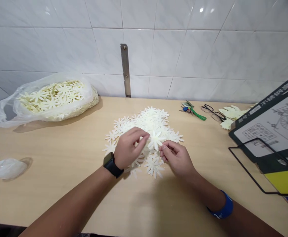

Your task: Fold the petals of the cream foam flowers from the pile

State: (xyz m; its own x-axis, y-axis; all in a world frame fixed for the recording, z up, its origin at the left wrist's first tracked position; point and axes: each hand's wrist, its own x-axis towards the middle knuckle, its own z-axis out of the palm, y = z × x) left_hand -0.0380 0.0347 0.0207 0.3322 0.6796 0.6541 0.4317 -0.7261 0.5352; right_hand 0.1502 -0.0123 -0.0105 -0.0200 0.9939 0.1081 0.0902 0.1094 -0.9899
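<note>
A loose pile of cream paper flowers (150, 126) lies in the middle of the wooden table (67, 154). My left hand (129, 146), with a black watch on its wrist, is closed in a pinch on one paper flower (156, 140) held just above the pile. My right hand (176, 158), a blue band on its wrist, pinches the same flower at a petal on its right side. The two hands almost touch each other.
A clear plastic bag (8, 105) full of more flowers sits at the back left. A crumpled small bag (7, 168) lies at the left edge. Keys (190, 110), glasses (213, 113), a few more flowers (229, 115) and a printed board in a wire stand (272, 131) lie right.
</note>
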